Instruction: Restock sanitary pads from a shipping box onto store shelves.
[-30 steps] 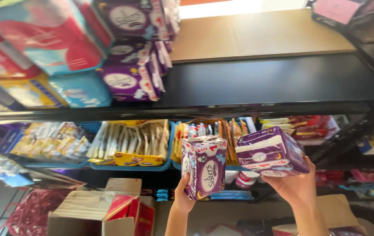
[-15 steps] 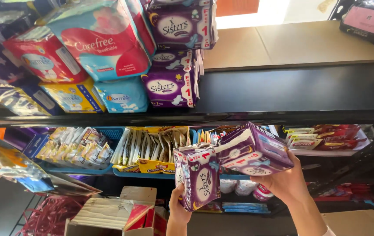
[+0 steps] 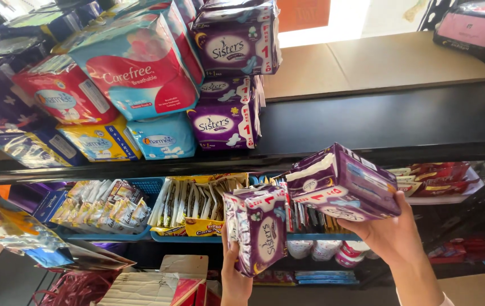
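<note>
Black shelf [image 3: 378, 122] spanning the view, bare along its right half, with flat brown cardboard [image 3: 389, 62] lying behind. Stacked on the shelf's left half: large soft packs in red, pink and light blue [image 3: 135, 68], yellow and blue ones beneath, and a column of purple packs [image 3: 228, 79] at the stack's right end. Below the shelf, blue trays [image 3: 140, 187] of upright sachets and yellow packets [image 3: 194, 204]; red packets [image 3: 440, 175] under the shelf's right end.

Just under the shelf's front edge, right of centre — a purple and white pack [image 3: 341, 184], tilted, gripped from below by the right hand [image 3: 389, 235], fingers clamped on its lower edge. Lower still and left of it, a second purple pack [image 3: 259, 235], smaller in view, held upright by the left hand [image 3: 235, 277], fingers closed around its bottom; white oval panel facing the camera. Both packs well clear of the shelf top, the front edge between them and the bare stretch.

Under the lower trays — open cartons [image 3: 157, 283].
</note>
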